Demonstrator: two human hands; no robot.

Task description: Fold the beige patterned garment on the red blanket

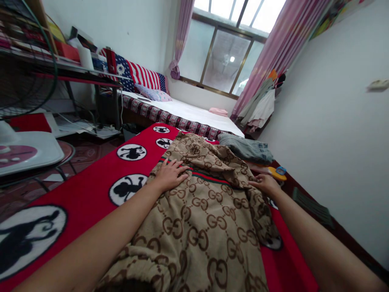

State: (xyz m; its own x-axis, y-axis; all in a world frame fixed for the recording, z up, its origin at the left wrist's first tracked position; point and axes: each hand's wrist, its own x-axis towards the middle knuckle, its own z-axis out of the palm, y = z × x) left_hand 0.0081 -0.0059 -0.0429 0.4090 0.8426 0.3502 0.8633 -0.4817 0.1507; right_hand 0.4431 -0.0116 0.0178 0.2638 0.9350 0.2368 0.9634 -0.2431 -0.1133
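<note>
A tan hoodie (209,211) with a brown interlocking-G pattern and a green-red-green stripe lies spread out, its hood at the far end. My left hand (170,175) rests on its left chest area, palm down and fingers spread. At the right side, my right hand (266,184) pinches the fabric near the top of the sleeve between thumb and fingers. That sleeve runs down along the hoodie's right edge. Beneath lies a red blanket (94,194) with black figures in white ovals. A gathered cuff or hem bunches up at the near left.
Folded jeans (246,148) lie beyond the hoodie at the right, near a yellow object (277,173). A bed with a white sheet (188,109) stands by the window. On the left are a cluttered desk (82,73), a fan (27,61) and a white seat (30,152).
</note>
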